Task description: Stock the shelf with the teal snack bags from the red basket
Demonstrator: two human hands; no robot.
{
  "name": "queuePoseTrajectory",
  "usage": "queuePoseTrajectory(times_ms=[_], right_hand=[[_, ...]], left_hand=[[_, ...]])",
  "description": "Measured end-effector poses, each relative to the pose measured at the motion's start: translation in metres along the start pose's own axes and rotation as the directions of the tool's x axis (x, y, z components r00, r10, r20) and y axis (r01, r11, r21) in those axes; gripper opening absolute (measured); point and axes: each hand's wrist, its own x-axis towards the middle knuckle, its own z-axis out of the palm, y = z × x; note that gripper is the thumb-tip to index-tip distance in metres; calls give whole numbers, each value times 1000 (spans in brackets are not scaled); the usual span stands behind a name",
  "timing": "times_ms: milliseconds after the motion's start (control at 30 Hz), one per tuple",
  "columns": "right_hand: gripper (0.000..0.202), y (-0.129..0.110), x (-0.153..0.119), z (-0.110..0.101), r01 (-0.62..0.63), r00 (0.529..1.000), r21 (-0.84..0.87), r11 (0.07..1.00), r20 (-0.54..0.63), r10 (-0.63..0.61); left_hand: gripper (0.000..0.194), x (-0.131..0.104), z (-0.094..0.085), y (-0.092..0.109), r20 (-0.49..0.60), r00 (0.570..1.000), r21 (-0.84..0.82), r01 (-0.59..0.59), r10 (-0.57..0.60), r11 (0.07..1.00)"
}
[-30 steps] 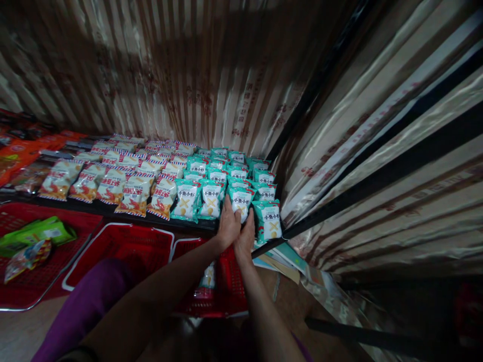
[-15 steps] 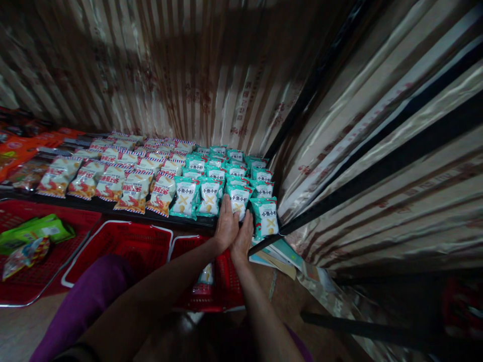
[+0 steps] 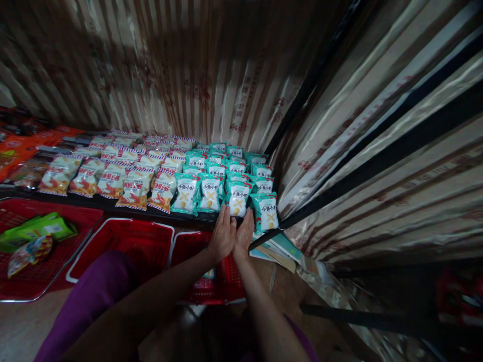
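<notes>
My left hand [image 3: 222, 237] and my right hand [image 3: 244, 233] lie side by side at the front edge of the shelf, fingers stretched forward. Their fingertips are at the lower end of a teal-and-white snack bag [image 3: 238, 197], which stands leaning in the front row. Whether they press on it, I cannot tell. Another teal snack bag [image 3: 267, 212] stands just right of my right hand, and one more teal bag [image 3: 210, 193] is left of my left hand. Behind them, several matching bags fill rows.
White-and-orange snack bags [image 3: 135, 187] line the black shelf [image 3: 101, 202] to the left. Below are a red basket [image 3: 128, 241] and another red basket [image 3: 30, 274] holding green packets [image 3: 41, 229]. A dark metal bar [image 3: 317, 208] and striped sheeting [image 3: 362, 201] bound the right side.
Both hands have drawn back slightly toward me, from the sides of the teal bag to its lower end. The bag stays in the front row.
</notes>
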Motion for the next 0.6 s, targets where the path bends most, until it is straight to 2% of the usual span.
queuePoseTrajectory(times_ms=[300, 600], right_hand=[[61, 2, -11, -2, 30, 999, -11, 999, -26, -30], [61, -9, -41, -15, 15, 1000, 11, 1000, -2, -15]], left_hand=[[57, -4, -2, -2, 15, 1000, -1, -6, 6, 1000], [53, -23, -15, 0, 14, 999, -36, -51, 51, 998]])
